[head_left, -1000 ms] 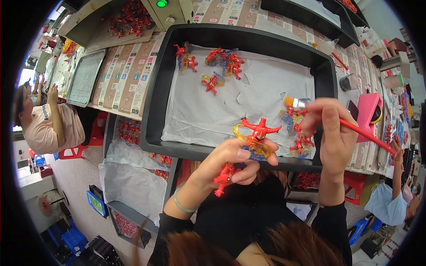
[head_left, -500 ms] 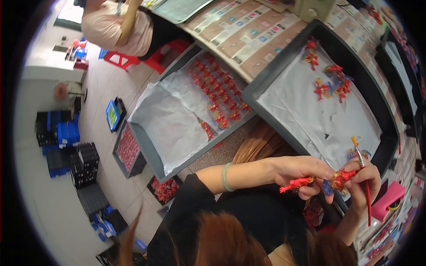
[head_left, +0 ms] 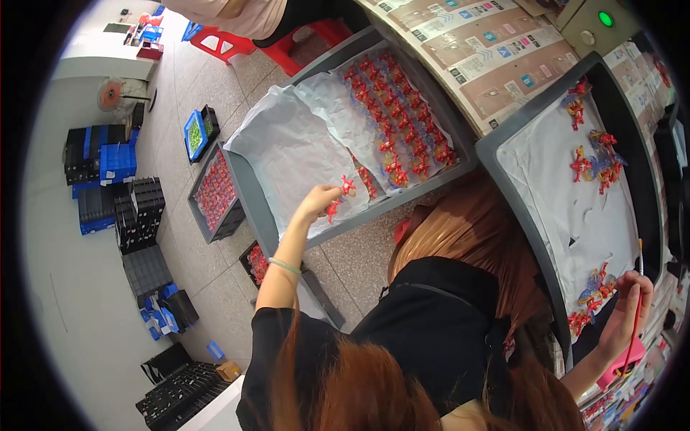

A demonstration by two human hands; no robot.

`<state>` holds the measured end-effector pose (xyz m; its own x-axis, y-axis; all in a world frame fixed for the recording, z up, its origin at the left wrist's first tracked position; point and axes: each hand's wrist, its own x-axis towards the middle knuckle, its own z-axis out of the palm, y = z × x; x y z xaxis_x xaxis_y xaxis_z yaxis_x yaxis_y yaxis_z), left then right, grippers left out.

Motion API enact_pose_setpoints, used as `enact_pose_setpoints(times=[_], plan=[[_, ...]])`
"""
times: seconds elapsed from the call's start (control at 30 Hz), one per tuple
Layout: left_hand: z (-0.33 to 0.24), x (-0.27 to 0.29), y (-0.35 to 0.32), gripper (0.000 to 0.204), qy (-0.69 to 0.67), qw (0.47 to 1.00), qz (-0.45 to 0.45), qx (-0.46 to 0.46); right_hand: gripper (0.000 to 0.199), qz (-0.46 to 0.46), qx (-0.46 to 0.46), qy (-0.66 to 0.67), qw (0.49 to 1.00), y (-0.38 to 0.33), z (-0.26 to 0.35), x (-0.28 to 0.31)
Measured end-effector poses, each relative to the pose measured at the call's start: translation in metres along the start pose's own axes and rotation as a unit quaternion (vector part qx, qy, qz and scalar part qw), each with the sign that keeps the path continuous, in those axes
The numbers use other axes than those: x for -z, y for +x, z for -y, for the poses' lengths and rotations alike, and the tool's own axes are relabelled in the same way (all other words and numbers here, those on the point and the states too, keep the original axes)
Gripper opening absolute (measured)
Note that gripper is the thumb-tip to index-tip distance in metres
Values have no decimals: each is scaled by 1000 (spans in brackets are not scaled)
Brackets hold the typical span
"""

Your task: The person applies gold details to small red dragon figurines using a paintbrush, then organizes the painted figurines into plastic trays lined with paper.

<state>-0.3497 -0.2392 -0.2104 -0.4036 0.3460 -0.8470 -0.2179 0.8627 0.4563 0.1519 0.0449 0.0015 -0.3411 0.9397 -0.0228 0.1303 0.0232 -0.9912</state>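
Observation:
My left hand [head_left: 320, 202] is closed on a small red figurine [head_left: 348, 186] with gold and translucent parts, over the white paper lining [head_left: 273, 147] of a grey tray. Rows of similar figurines [head_left: 392, 104] fill the right side of that tray. Fingers of my right hand [head_left: 627, 310] are wrapped round a thin paintbrush [head_left: 637, 325] with a red handle, its tip upward. This hand is beside the near edge of a second grey tray [head_left: 519, 219]. Several red and blue figurines [head_left: 602, 161] lie on its paper, with another cluster [head_left: 598, 287] near my right hand.
A brown plastic bag [head_left: 460, 241] stands between the trays. On the floor at left are a crate of red pieces [head_left: 215, 190] and stacked black crates [head_left: 136, 215]. A person [head_left: 237, 16] sits on a red stool [head_left: 305, 47] beyond. A pink object [head_left: 611, 370] is near my right wrist.
My left hand has moved left, away from my right hand, carrying a figurine over the left tray. My right hand has moved right, still with the brush. The view has shifted.

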Motion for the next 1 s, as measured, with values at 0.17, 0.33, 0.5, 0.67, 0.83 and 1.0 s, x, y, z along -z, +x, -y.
enact_pose_setpoints(times=[0.17,0.33,0.5,0.67,0.83,1.0], plan=[[40,-31,48,22,144,975,-145,-91,14,46,12,-16,999,14,4,-16],[26,-44,49,34,156,943,-270,-112,14,44,-6,-12,999,15,3,-19],[-19,-54,55,41,210,975,-49,-60,14,42,-14,-15,999,14,4,-18],[-30,-74,85,43,181,975,129,26,14,51,-19,-66,996,12,9,-20],[-20,-90,95,30,99,988,87,86,14,38,-8,-67,997,9,12,-19],[-15,-83,93,14,89,992,95,-10,14,46,-22,-81,995,9,12,-21]])
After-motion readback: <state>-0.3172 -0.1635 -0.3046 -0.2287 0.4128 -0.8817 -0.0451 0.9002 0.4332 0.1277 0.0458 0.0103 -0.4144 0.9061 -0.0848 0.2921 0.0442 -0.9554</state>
